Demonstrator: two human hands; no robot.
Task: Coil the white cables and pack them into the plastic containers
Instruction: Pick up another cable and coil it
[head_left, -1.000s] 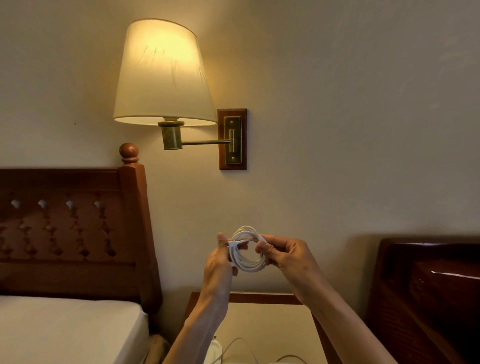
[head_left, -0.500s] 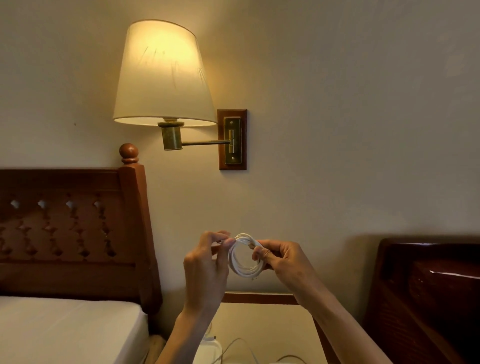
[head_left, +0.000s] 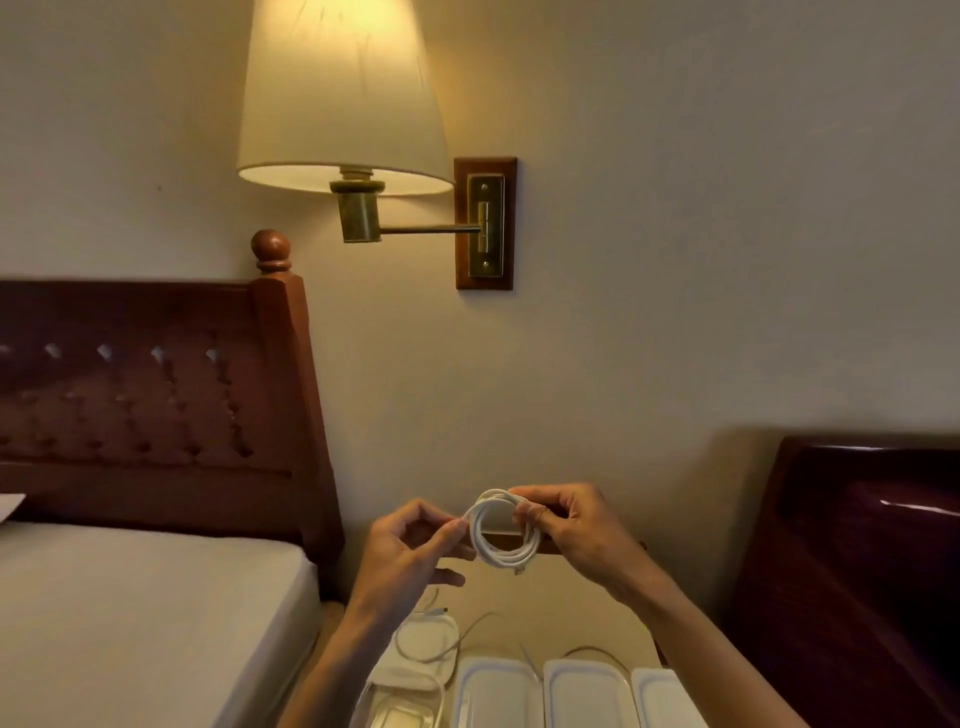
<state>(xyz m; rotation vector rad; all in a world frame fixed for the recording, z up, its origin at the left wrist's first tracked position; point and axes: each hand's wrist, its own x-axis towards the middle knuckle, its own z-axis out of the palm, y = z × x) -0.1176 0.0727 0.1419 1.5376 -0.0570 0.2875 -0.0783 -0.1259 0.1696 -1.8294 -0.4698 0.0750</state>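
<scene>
You hold the coiled white cable (head_left: 501, 530) in the air above the far edge of the pale-topped wooden nightstand (head_left: 582, 613), against the wall. Your right hand (head_left: 576, 535) pinches the coil's upper right side between curled fingers and thumb. Your left hand (head_left: 410, 545) meets its left side, thumb and forefinger tips (head_left: 457, 526) closed together at the outer loop; whether they grip a strand you cannot tell. Below, along the nightstand's near edge, three lidded translucent plastic containers (head_left: 582, 696) sit side by side, loose white cable (head_left: 426, 649) lying at their left.

No legible text, label or number on anything here.
</scene>
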